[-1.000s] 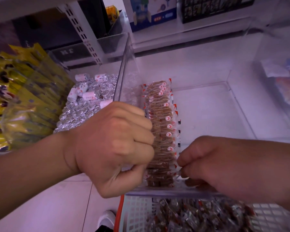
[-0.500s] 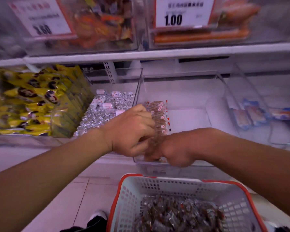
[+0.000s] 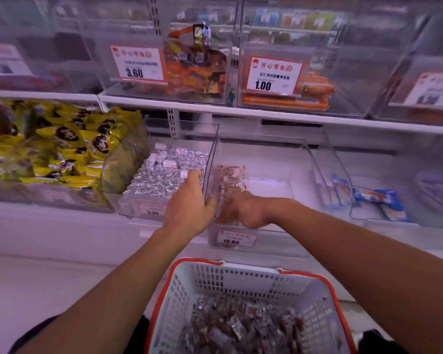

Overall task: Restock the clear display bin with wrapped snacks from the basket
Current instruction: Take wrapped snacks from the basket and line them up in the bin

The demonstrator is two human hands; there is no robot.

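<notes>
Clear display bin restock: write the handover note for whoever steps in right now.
Left hand: grips the left wall of the clear display bin near its front.
Right hand: inside the bin's front left corner, fingers curled at the row of wrapped snacks; whether it holds one cannot be told.
Basket: below the bin, many wrapped snacks still in it.
Done: one row stacked along the bin's left wall.
Left: the rest of the bin is bare; keep moving snacks from the basket.

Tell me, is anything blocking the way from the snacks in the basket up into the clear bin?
Nothing visible. The basket is open-topped below the clear bin, whose right side is bare. Only the right hand is inside, by the snack row.
</notes>
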